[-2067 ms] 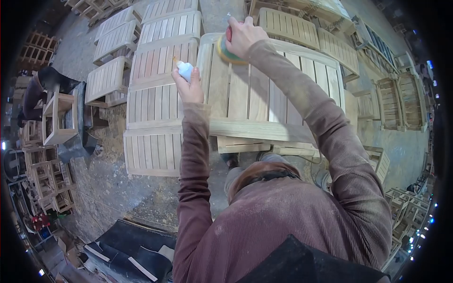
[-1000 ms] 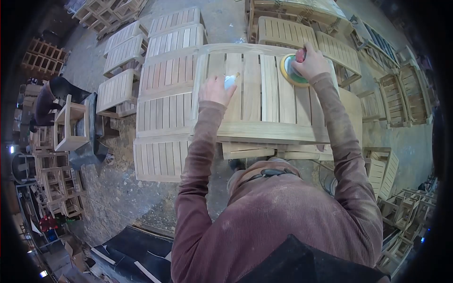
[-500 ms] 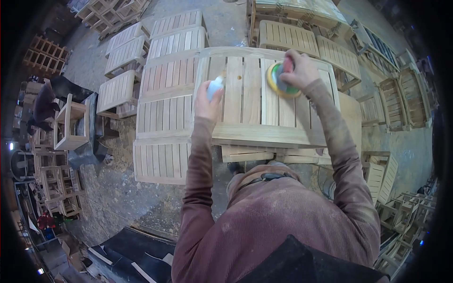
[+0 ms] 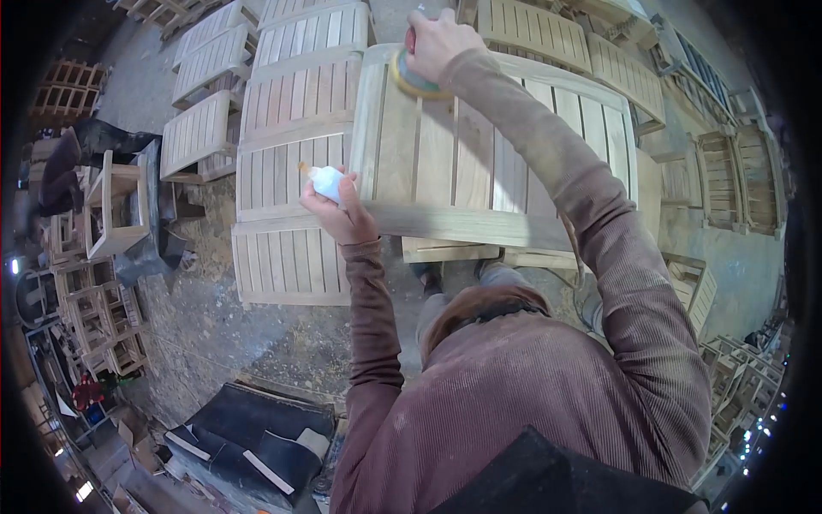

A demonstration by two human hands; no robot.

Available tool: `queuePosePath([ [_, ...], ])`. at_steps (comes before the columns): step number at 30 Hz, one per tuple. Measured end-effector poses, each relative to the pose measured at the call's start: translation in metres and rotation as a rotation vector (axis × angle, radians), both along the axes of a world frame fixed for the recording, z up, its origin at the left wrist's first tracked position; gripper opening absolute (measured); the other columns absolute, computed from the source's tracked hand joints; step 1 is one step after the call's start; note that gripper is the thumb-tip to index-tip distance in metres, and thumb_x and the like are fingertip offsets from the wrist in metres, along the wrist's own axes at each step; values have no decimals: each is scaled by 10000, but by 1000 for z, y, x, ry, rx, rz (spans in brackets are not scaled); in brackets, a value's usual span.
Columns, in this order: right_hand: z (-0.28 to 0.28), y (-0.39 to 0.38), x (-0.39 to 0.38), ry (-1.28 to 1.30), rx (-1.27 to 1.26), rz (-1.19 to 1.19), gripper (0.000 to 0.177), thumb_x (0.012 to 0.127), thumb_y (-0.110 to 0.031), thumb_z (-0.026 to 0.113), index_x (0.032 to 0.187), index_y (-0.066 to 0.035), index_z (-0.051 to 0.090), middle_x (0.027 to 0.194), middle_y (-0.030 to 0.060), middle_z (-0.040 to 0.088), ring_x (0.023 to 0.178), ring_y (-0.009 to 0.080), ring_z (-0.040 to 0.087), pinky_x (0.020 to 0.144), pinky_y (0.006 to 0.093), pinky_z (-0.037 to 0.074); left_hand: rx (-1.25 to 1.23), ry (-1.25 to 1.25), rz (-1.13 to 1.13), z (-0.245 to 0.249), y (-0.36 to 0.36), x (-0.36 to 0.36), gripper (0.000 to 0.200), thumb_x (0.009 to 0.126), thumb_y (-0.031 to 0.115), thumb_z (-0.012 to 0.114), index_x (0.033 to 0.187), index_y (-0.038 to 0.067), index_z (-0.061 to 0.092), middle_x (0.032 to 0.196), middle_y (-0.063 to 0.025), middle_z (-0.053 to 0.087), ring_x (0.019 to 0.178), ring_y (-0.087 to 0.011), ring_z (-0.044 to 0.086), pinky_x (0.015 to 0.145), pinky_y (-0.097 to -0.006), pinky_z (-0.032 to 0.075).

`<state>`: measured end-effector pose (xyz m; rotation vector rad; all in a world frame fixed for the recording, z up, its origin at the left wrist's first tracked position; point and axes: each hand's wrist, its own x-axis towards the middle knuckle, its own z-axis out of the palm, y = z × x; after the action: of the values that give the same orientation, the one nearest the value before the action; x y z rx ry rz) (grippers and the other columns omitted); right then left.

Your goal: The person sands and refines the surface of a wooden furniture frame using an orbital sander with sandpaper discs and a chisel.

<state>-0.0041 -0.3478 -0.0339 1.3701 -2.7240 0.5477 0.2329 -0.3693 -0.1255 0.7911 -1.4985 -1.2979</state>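
A slatted wooden table top (image 4: 475,158) lies before me. My right hand (image 4: 438,43) grips a round sander (image 4: 413,79) with a yellowish rim, at the top's far left corner; part of the tool is hidden under the hand. My left hand (image 4: 341,210) is wrapped round a small white bottle (image 4: 327,182) with a brownish tip that points away and to the left. That hand is just left of the top's near left corner, over the neighbouring slatted pieces.
Slatted wooden pieces (image 4: 291,265) stand in a row at the left, with more (image 4: 535,34) behind. A wooden frame (image 4: 116,206) rests on a dark-covered stand, beside a person in dark clothing (image 4: 62,171). Black sheets (image 4: 257,437) lie at the lower left.
My right hand and the sander have moved left and away from me over the top. My left hand has moved left and a little nearer with the bottle, off the top.
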Motion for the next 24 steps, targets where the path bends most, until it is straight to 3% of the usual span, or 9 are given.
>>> queuePosePath([
  [3, -9, 8, 1, 175, -49, 22, 215, 780, -239, 506, 932, -88, 507, 867, 234, 560, 733, 383, 606, 666, 460, 507, -35, 26, 46, 2, 7, -3, 434, 921, 188, 469, 1175, -83, 245, 1057, -217, 515, 890, -226, 574, 817, -332, 467],
  [6, 8, 27, 24, 137, -60, 118, 233, 782, -240, 502, 954, -83, 501, 843, 226, 572, 729, 370, 610, 657, 457, 510, -46, 0, 81, 6, 4, -7, 423, 928, 190, 457, 1169, -89, 249, 1056, -224, 522, 871, -229, 578, 788, -326, 470],
  [8, 5, 15, 13, 111, 23, 2, 238, 786, -236, 500, 972, -87, 506, 847, 235, 573, 736, 367, 611, 657, 445, 514, -37, -34, 71, 5, 6, -3, 421, 928, 190, 459, 1166, -88, 250, 1056, -230, 524, 875, -230, 579, 784, -324, 473],
  [11, -4, 2, -8, 190, -75, -58, 250, 777, -271, 522, 972, -115, 529, 845, 251, 545, 721, 401, 604, 656, 450, 514, -77, -161, 58, -2, 2, 0, 415, 927, 189, 462, 1160, -86, 255, 1060, -242, 522, 868, -232, 582, 782, -318, 474],
  [16, 3, 26, 18, 140, -67, 81, 260, 774, -278, 529, 967, -104, 524, 808, 221, 541, 723, 408, 602, 666, 455, 512, -49, -66, 88, -4, -5, -4, 416, 909, 205, 485, 1133, -74, 273, 1029, -229, 540, 899, -254, 587, 800, -345, 483],
  [19, 3, 3, -9, 114, -33, -30, 278, 774, -284, 528, 986, -105, 519, 860, 246, 547, 725, 409, 601, 661, 466, 509, 20, 37, 116, -7, -2, -3, 429, 910, 208, 474, 1138, -73, 243, 1035, -246, 528, 891, -267, 587, 791, -344, 487],
  [24, 6, 19, 17, 161, -19, -46, 266, 784, -281, 512, 989, -113, 509, 938, 286, 527, 699, 418, 597, 660, 465, 509, -26, 64, 126, -6, -4, -7, 425, 919, 202, 445, 1151, -74, 220, 1043, -270, 511, 884, -285, 580, 784, -357, 498],
])
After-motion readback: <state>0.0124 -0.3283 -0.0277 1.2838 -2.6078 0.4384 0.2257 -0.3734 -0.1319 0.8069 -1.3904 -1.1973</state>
